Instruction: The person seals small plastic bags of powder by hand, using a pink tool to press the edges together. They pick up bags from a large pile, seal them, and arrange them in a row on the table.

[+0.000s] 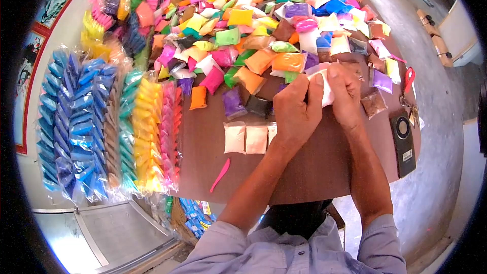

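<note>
My left hand and my right hand are close together above the table, thumbs and fingers pinched on a small pale pink packet. The fingers hide part of that packet. Beside my left hand, pale peach packets lie flat in a row, one partly covered by the hand. A pink plastic tool, slim and knife-like, rests near the front edge. Just beyond both hands spreads a large heap of small packets in many colours, among them an orange packet and a purple packet.
Strips of joined packets, such as a blue strip and a yellow strip, hang over the left side of the brown table. On the right lie a black rectangular device, keys and a red loop.
</note>
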